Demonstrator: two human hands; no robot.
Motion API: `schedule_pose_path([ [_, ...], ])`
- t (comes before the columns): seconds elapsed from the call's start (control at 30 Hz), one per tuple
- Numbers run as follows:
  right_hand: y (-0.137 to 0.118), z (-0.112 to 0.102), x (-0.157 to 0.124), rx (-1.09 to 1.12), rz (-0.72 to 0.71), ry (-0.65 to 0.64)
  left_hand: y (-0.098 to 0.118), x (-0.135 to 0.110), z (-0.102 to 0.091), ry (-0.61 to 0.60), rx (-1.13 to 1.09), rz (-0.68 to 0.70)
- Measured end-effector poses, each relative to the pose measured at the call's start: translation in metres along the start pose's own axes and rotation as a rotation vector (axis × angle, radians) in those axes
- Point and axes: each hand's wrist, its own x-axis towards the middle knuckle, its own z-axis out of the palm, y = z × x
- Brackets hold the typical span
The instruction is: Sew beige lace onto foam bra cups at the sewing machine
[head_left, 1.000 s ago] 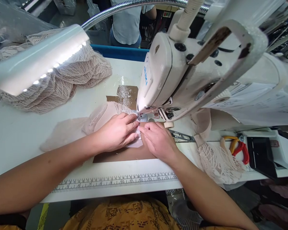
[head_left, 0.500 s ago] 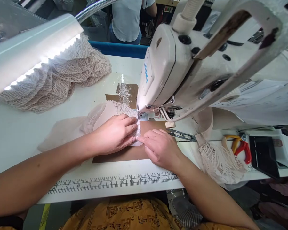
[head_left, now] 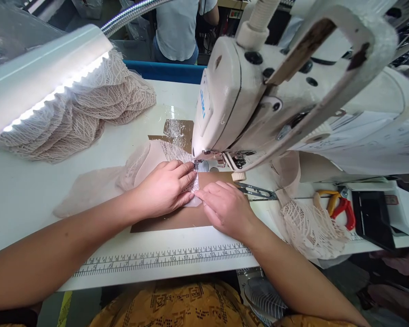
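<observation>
A pale pink lace fabric piece (head_left: 139, 165) lies on the white table in front of the needle of a cream sewing machine (head_left: 231, 104). My left hand (head_left: 165, 188) rests flat on the lace, fingers stretched toward the presser foot (head_left: 197, 166). My right hand (head_left: 226, 206) lies just right of it, fingers curled, the fingertips pinching the lace's near edge on a brown taped patch (head_left: 177, 218). The two hands nearly touch at the fingertips.
A heap of pink lace (head_left: 78, 116) sits at the back left under a lamp head (head_left: 37, 72). Thread snips (head_left: 257, 193) and red-yellow scissors (head_left: 341, 209) lie to the right. More lace (head_left: 306, 227) hangs off the right edge. A ruler strip (head_left: 163, 259) runs along the front. A person (head_left: 180, 27) stands behind.
My right hand has drawn back a little toward me from the needle, still at the lace edge. The left hand has stayed flat on the fabric.
</observation>
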Motion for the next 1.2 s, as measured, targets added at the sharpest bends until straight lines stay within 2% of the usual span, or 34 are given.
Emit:
schedule_pose_path([
  [0.2,0.001,0.001,0.000,0.020,0.002,0.008,0.000,-0.002,-0.007,-0.007,-0.016,0.032],
  [0.4,0.001,0.002,0.000,0.034,0.016,0.013,0.001,-0.002,-0.004,-0.014,0.019,0.035],
  [0.63,0.002,0.005,0.003,0.004,0.075,-0.044,-0.011,0.003,0.000,0.000,-0.005,0.028],
  [0.77,0.003,0.004,0.003,-0.044,0.060,-0.078,-0.012,0.003,-0.002,0.009,0.026,0.008],
  [0.97,0.004,0.003,0.000,-0.069,0.014,-0.032,-0.007,0.001,-0.005,-0.003,0.030,0.028],
  [1.2,0.003,0.004,0.002,-0.061,0.033,-0.013,-0.013,0.003,-0.001,0.004,0.002,0.035],
])
